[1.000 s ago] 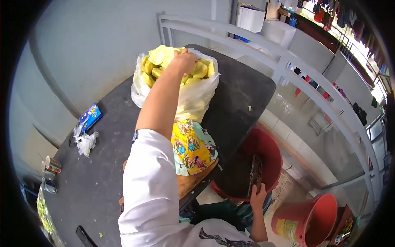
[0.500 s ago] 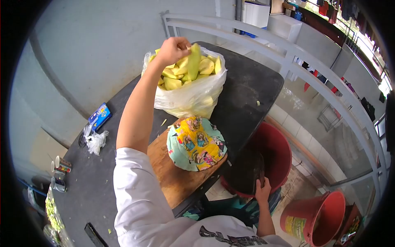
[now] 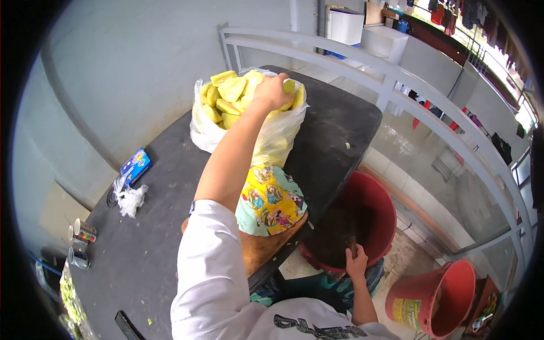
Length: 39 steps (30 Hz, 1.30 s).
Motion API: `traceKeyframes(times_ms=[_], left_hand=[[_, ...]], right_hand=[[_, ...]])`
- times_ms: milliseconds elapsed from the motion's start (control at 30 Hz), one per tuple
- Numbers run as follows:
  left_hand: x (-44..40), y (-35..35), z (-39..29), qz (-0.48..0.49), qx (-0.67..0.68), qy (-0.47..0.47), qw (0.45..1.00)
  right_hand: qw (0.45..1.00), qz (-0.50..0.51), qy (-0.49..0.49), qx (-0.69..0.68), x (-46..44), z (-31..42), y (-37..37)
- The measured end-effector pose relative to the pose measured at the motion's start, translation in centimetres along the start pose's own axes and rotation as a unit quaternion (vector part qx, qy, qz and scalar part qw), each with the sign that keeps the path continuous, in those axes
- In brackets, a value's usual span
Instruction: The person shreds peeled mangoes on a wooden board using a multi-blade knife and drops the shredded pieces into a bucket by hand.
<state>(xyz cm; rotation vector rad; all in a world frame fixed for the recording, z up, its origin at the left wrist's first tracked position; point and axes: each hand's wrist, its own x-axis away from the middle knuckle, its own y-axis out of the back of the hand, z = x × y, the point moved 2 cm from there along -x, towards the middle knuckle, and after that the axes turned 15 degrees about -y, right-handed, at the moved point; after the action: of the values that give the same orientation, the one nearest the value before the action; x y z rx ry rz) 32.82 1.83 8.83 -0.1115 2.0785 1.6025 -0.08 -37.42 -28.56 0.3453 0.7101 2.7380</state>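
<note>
Your left hand (image 3: 272,93), shifted rightward over the bag (image 3: 281,135), clasps a yellow-green piece (image 3: 289,86); your right hand (image 3: 356,263) (beyond the worktop's (image 3: 158,238) right edge) grips a dark handle (image 3: 352,245).

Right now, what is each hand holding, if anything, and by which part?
The right hand holds a brown handle by its near end. The left hand is at a yellow-green piece; whether its grip holds it cannot be told.

Heaped yellow fruit (image 3: 231,89), apparently peeled
</note>
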Motion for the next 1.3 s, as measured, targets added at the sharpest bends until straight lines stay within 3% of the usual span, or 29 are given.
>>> traceKeyframes(times_ms=[133,200,333,367,400,467,533,600,700,767,833,1133,1300], left_hand=[[-1.5,-0.5,1.4,-0.006,-0.006,-0.006,1.0],[-1.0,0.6,3.4,-0.079,0.045,-0.056,0.994],[4.7,5.7,3.8,-0.138,0.366,-0.026,0.92],[6.6,7.5,2.7,-0.125,0.396,0.027,0.909],[8.3,8.2,2.6,-0.128,0.392,0.03,0.911],[11.9,8.9,2.6,-0.174,0.486,0.002,0.856],[15.8,9.6,1.2,-0.161,0.431,0.018,0.888],[19.2,9.6,-0.8,-0.154,0.408,-0.043,0.899],[23.7,8.6,-3.9,-0.131,0.419,-0.011,0.898],[25.9,7.2,-5.1,-0.115,0.394,0.002,0.912],[27.2,6.6,-6.2,-0.065,0.376,0.001,0.924],[27.9,7.0,-8.5,-0.064,0.249,-0.128,0.958],[27.9,7.4,-8.7,-0.053,0.236,-0.142,0.96]], right_hand=[[0.999,-0.004,-0.017,0.028,0.2,0.5,0.2],[1.0,-0.001,-0.021,0.016,0.2,0.1,0.1],[1.0,0.006,-0.013,-0.009,-0.1,-0.6,-0.1],[0.999,0.026,-0.034,-0.021,-0.1,0.1,0.2],[0.999,0.031,-0.031,-0.022,0.0,0.9,0.4],[0.999,0.018,-0.023,-0.034,0.5,2.7,1.2],[0.999,0.015,-0.02,-0.029,1.2,6.2,2.6],[0.991,-0.002,0.109,-0.073,2.2,12.5,4.6],[0.993,0.053,0.081,-0.062,4.5,21.3,7.3],[0.966,0.04,0.254,-0.038,6.3,26.6,7.6],[0.963,0.099,0.252,-0.005,7.9,29.9,7.9],[0.915,0.169,0.365,0.032,10.0,36.1,6.2],[0.932,0.186,0.307,0.053,10.3,36.7,6.1]])
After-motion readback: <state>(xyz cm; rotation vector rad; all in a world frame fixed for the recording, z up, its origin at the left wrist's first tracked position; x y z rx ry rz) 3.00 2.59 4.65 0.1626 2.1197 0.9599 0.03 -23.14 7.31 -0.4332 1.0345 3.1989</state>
